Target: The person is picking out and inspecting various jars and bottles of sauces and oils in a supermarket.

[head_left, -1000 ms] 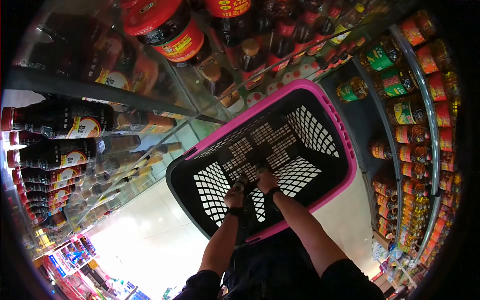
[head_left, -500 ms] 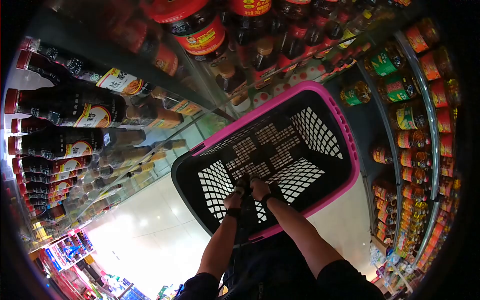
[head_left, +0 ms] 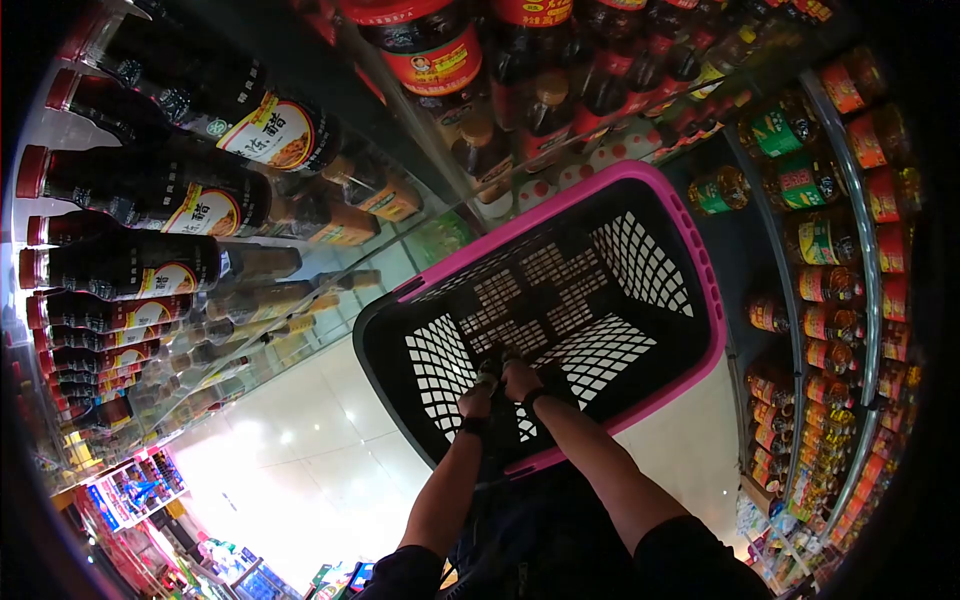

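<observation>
A black shopping basket (head_left: 545,207) with a pink rim and lattice walls is tilted in front of me, and I see no goods inside. My left hand (head_left: 477,399) and my right hand (head_left: 520,379) are close together over its near side. Both have their fingers closed around a dark handle (head_left: 489,368), mostly covered by the hands. Dark bands circle both wrists.
Dark vinegar bottles (head_left: 150,190) with red caps line the glass shelves on the left. Red-lidded jars (head_left: 430,60) stand on the shelf above the basket. Bottled oil (head_left: 830,290) fills the curved racks at right. Pale tiled floor (head_left: 300,430) shows below.
The shelves and vinegar bottles at left have shifted slightly right and look nearer. The basket and both hands sit a little further right in view, with the same grip.
</observation>
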Motion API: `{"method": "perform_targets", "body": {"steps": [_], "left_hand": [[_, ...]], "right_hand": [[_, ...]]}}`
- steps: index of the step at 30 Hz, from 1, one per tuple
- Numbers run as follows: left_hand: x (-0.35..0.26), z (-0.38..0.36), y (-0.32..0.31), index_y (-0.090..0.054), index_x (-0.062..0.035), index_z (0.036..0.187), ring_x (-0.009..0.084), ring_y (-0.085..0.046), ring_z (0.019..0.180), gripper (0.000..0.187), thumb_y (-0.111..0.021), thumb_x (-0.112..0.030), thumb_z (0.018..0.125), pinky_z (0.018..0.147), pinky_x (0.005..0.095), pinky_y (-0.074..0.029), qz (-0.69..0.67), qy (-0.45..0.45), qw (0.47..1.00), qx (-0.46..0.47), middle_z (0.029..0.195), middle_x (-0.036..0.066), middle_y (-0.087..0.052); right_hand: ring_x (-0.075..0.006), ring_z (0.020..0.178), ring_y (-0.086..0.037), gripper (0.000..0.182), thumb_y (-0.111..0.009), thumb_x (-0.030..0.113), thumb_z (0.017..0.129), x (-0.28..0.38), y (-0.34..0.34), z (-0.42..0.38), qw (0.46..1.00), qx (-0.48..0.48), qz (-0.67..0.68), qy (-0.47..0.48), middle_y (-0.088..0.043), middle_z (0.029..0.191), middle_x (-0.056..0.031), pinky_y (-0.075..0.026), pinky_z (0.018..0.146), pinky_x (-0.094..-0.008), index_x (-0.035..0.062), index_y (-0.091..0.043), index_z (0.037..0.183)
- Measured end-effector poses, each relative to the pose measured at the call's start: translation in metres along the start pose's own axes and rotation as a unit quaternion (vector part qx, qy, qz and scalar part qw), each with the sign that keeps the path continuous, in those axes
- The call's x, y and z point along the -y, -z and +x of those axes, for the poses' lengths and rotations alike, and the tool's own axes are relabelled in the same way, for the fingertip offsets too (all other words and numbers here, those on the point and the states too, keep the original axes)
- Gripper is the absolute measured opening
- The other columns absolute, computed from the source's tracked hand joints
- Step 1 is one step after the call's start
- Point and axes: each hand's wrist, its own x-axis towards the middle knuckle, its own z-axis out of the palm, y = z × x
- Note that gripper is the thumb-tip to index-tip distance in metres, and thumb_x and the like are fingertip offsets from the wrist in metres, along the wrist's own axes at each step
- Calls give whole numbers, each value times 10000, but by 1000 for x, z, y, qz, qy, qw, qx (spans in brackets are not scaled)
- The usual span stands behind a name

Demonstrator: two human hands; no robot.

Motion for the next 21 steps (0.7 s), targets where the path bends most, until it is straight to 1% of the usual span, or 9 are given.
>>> {"method": "perform_targets", "body": {"steps": [1, 2, 4, 6, 8, 11, 14, 18, 21], "left_hand": [[-7, 2, 5, -663, -68, 769, 224, -617, 762, 291, -580, -342, 714, 603, 352, -466, 166, -66, 984, 22, 744, 108, -641], [-14, 0, 10, -663, -68, 769, 224, -617, 762, 291, -580, -342, 714, 603, 352, -466, 166, -65, 984, 21, 744, 108, -641], [-34, -12, 26, -639, -67, 792, 229, -615, 750, 252, -561, -298, 728, 599, 358, -468, -29, 109, 991, 67, 756, 103, -635], [-40, -14, 33, -617, -68, 857, 262, -609, 759, 285, -569, -316, 725, 612, 369, -477, -36, 84, 993, 74, 811, 135, -625], [-48, -14, 45, -571, -59, 938, 305, -601, 765, 375, -585, -363, 719, 615, 393, -480, 228, -114, 953, 163, 833, 172, -611], [-41, -17, 46, -458, -76, 1100, 322, -576, 882, 488, -541, -384, 731, 700, 427, -469, 187, -70, 953, 229, 940, 161, -595], [-50, -21, 56, -489, -82, 1067, 319, -596, 803, 481, -567, -422, 737, 675, 418, -473, 171, -97, 953, 230, 818, 162, -610], [-55, -17, 54, -483, -74, 1080, 338, -592, 796, 524, -554, -465, 740, 676, 416, -472, 153, -68, 957, 237, 832, 185, -602], [-58, -22, 56, -490, -66, 1075, 285, -604, 724, 509, -577, -445, 747, 632, 354, -479, 128, -67, 967, 212, 776, 144, -604]], "right_hand": [[-294, 909, -555, 206, -592, 80, 670, 4, 5, -3, 1000, 24, -16, 10, -579, 949, -151, -466, 801, -392, 66, -631, 872], [-305, 895, -556, 200, -585, 102, 722, 8, 10, -5, 998, 48, -31, 19, -578, 960, -168, -481, 798, -409, 47, -618, 912], [-306, 906, -552, 201, -586, 111, 723, 7, 8, -6, 998, 56, -28, 22, -578, 958, -172, -476, 795, -413, 43, -616, 909], [-307, 917, -548, 203, -587, 121, 723, 7, 6, -7, 997, 62, -25, 23, -579, 956, -175, -471, 793, -418, 38, -614, 906], [-311, 916, -545, 181, -577, 123, 716, 10, 4, -10, 995, 37, -77, 55, -577, 948, -182, -454, 784, -430, 31, -612, 869], [-319, 889, -544, 179, -569, 128, 702, 13, 3, -17, 992, -3, -104, 70, -576, 901, -185, -439, 783, -433, 35, -607, 850], [-319, 864, -541, 155, -571, 140, 686, 6, -2, -13, 997, -26, 28, 62, -571, 859, -175, -437, 789, -419, 42, -612, 799], [-322, 864, -539, 121, -589, 154, 672, -1, -8, -2, 997, -20, 30, 62, -565, 853, -168, -444, 778, -413, 65, -621, 747], [-320, 871, -541, 96, -604, 159, 660, 0, -4, -3, 997, -7, 23, 76, -563, 853, -164, -451, 770, -414, 85, -628, 717]]}}
